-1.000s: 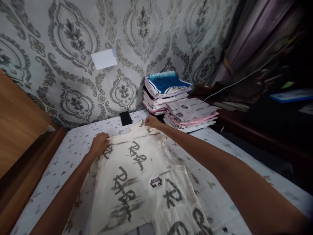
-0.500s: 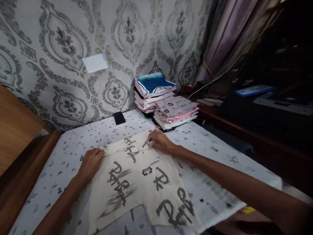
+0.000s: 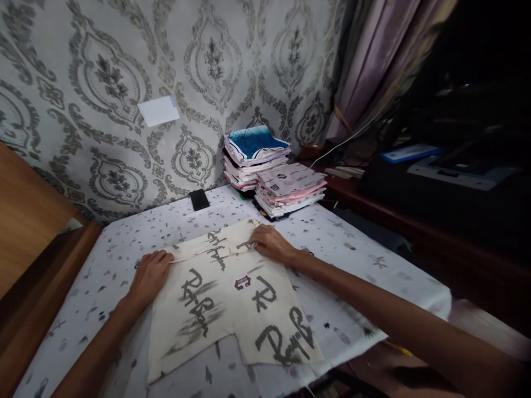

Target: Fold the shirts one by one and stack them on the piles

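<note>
Cream shorts [image 3: 224, 304] with dark brushed lettering and a small brown-and-white patch lie spread flat on the patterned white cover. A crease runs across their upper part, from one hand to the other. At the left end of that crease, my left hand [image 3: 152, 273] is closed on the edge of the fabric. My right hand [image 3: 271, 243] pinches the fabric at the right end, with its fingertips partly hidden by the curled hand. Both leg openings point toward me, and the gap between them shows the cover underneath.
Two stacks of folded clothes, a taller one [image 3: 257, 149] and a lower one [image 3: 290, 185], stand by the wall. A black phone-like object [image 3: 199, 199] lies on the patterned cover [image 3: 352, 265]. Dark furniture runs along the right, and a wooden panel [image 3: 33, 221] rises at left.
The view has shifted slightly, so the stacks and shorts appear a little further left. Both hands keep their hold on the shorts, with hardly any movement against the fabric.
</note>
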Tool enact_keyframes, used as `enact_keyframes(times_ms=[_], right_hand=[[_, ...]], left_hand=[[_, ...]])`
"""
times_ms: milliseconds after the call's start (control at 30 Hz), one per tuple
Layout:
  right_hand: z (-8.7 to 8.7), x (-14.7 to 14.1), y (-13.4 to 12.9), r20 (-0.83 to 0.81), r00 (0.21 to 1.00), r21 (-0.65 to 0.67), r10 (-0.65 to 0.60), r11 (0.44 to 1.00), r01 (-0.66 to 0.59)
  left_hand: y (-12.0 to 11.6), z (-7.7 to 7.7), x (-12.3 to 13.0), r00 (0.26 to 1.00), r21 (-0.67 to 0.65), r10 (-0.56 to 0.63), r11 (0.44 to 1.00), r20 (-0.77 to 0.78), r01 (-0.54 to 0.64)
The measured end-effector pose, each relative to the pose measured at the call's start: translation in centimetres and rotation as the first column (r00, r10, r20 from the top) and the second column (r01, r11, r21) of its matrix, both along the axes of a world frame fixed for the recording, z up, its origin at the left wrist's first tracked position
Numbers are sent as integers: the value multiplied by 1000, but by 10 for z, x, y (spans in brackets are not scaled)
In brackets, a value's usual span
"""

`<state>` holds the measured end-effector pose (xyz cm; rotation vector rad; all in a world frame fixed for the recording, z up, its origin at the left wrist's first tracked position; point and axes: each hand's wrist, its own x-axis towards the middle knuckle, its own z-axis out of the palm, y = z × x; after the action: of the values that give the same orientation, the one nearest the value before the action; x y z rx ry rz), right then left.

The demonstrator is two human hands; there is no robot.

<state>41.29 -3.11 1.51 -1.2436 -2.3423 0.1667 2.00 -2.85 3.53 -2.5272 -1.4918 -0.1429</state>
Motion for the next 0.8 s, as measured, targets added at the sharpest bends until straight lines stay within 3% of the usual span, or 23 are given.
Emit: enact_keyframes(times_ms=[133,233,300,367,467,567,667,800], right_hand=[[13,9,-8,-11,998,-113,61,992,-62],[21,10,-4,-150,989,-243,9,969,-46],[21,2,8,-188,981,-258,-42,966,-8],[14,-14,25,-118,991,-192,-59,981,36],[-4,-43,52,89,992,-79,-95,992,102],[-25,-58,67,199,970,-64,-137,986,152],[-41,-53,70,244,959,-64,-145,984,165],[-47,-43,67,272,949,-32,-160,984,176]], left_hand=[[-5,1,-6,999,-71,1,997,54,3],[-9,13,-6,995,-134,13,991,97,0],[-9,21,4,990,-149,53,988,131,-33],[-5,24,25,975,-140,99,988,201,-71],[9,12,61,942,-153,103,987,321,-56],[23,-8,76,959,-310,136,949,247,-54],[29,-22,55,954,-411,270,890,131,-195],[28,-28,5,918,-404,394,849,53,-341]])
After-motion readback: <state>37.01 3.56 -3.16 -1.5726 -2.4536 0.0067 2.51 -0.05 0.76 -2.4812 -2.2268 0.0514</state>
